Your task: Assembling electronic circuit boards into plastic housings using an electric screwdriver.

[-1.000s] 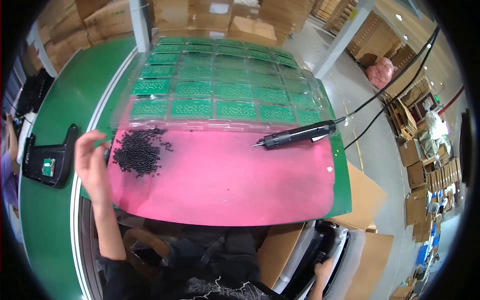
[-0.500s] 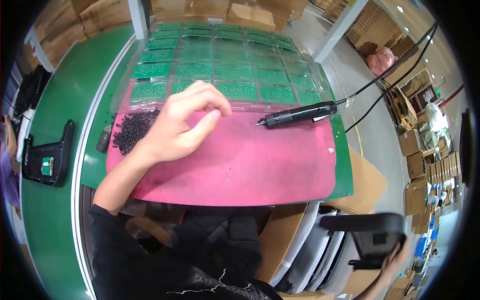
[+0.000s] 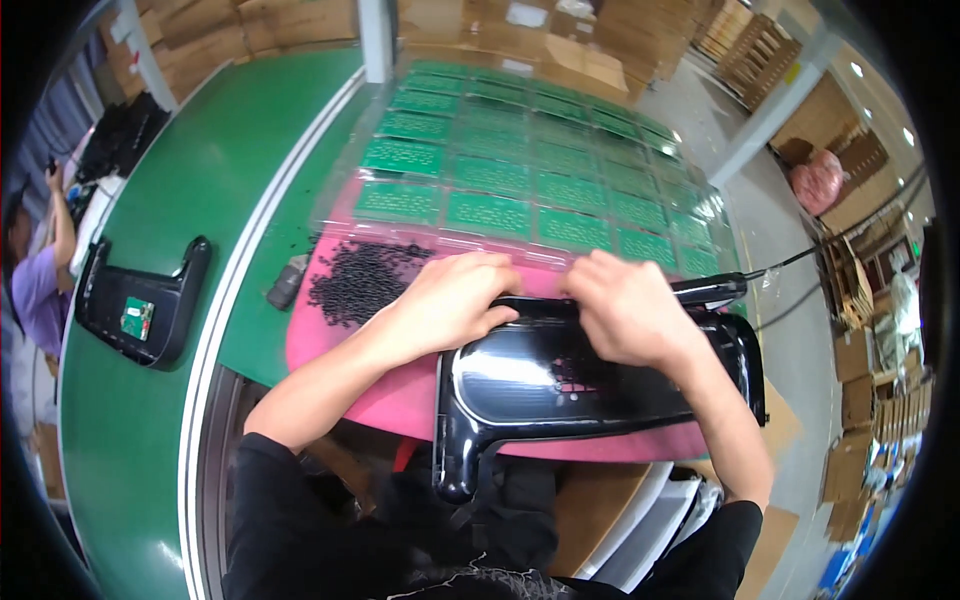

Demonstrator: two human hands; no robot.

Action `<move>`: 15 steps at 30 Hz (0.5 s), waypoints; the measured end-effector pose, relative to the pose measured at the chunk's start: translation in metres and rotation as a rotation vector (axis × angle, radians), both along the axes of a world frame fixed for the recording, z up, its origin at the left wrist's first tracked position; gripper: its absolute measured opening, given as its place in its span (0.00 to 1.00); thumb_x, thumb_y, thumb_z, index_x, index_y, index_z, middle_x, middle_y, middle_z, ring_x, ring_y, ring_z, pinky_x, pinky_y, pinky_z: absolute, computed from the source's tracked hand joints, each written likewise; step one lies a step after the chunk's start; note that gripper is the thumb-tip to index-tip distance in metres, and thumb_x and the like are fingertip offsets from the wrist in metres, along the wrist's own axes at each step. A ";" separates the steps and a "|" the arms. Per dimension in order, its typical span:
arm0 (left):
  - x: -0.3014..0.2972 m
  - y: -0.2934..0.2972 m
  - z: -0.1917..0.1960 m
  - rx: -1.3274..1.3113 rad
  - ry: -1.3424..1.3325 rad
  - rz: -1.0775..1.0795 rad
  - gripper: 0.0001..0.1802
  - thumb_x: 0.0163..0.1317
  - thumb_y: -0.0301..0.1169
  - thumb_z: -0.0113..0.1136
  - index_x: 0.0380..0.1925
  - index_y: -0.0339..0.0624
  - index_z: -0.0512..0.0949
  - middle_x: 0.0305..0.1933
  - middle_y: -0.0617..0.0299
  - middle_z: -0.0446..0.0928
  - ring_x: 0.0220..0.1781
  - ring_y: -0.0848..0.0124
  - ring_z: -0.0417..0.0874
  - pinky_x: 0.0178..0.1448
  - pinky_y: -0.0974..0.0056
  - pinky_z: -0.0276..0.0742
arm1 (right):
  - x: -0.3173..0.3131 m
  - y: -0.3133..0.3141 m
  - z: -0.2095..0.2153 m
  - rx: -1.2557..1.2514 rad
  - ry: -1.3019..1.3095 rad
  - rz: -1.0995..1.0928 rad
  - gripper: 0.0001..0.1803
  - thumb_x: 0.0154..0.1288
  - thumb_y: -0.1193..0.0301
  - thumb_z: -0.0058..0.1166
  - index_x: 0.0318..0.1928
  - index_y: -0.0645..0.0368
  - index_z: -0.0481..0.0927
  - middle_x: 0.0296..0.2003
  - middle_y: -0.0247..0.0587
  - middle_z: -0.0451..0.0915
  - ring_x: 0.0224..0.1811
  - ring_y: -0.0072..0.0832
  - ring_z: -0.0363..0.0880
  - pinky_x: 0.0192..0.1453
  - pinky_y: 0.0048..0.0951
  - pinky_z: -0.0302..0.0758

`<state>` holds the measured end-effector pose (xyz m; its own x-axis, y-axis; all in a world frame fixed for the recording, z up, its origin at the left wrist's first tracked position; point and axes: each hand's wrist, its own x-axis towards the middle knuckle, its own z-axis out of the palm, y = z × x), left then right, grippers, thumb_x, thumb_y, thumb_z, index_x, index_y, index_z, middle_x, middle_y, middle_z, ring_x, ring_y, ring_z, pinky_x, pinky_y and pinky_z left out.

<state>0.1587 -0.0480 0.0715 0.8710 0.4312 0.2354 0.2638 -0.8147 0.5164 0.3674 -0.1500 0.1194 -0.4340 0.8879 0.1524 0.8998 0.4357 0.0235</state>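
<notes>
Both hands on glossy black plastic housing (image 3: 560, 385), which lies on pink mat (image 3: 330, 350) at near table edge, handle end overhanging toward lap. Left hand (image 3: 450, 305) fingers curled over top rim; right hand (image 3: 630, 310) fingers clamped on same rim.

Risks, as judgement:
- housing tips off edge if grip loosens
- left wrist sweeps nearby pile of small black screws (image 3: 360, 280)
- right hand knocks electric screwdriver (image 3: 710, 290) just behind

A glossy black plastic housing (image 3: 560, 385) lies flat on the pink mat (image 3: 330, 345), long side across, one rounded corner hanging over the near edge. Its shiny surface catches light at the left. Both hands rest on its far edge, covering that part.
</notes>
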 end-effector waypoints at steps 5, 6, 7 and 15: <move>0.006 -0.004 -0.010 0.082 -0.024 0.136 0.14 0.45 0.31 0.61 0.32 0.34 0.78 0.36 0.47 0.79 0.42 0.51 0.82 0.47 0.50 0.78 | -0.045 0.087 0.005 0.143 0.243 0.071 0.20 0.55 0.75 0.52 0.51 0.58 0.77 0.55 0.51 0.72 0.58 0.48 0.70 0.59 0.42 0.71; 0.009 -0.005 -0.011 0.084 0.086 0.156 0.16 0.45 0.30 0.60 0.34 0.32 0.77 0.33 0.46 0.79 0.40 0.50 0.82 0.45 0.49 0.79 | -0.054 0.105 -0.004 0.139 0.250 0.081 0.20 0.55 0.75 0.52 0.51 0.58 0.77 0.55 0.51 0.72 0.58 0.48 0.70 0.59 0.42 0.71; 0.008 -0.005 -0.009 0.055 0.106 0.181 0.17 0.45 0.30 0.60 0.36 0.32 0.77 0.34 0.46 0.79 0.41 0.50 0.82 0.46 0.50 0.79 | -0.062 0.123 -0.019 0.125 0.207 0.043 0.20 0.60 0.70 0.51 0.54 0.57 0.76 0.60 0.52 0.67 0.62 0.48 0.65 0.64 0.45 0.67; 0.008 0.010 -0.028 0.181 -0.094 0.098 0.20 0.45 0.28 0.59 0.39 0.29 0.78 0.39 0.45 0.80 0.44 0.52 0.82 0.48 0.51 0.79 | -0.098 0.192 -0.057 -0.033 0.074 -0.019 0.29 0.73 0.51 0.38 0.64 0.57 0.71 0.72 0.50 0.55 0.74 0.46 0.51 0.75 0.52 0.50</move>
<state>0.1666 -0.0383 0.0430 0.7976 0.4563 0.3944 0.3042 -0.8690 0.3902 0.2691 0.0416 0.0621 -0.4056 0.9010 0.1542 0.9067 0.4179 -0.0572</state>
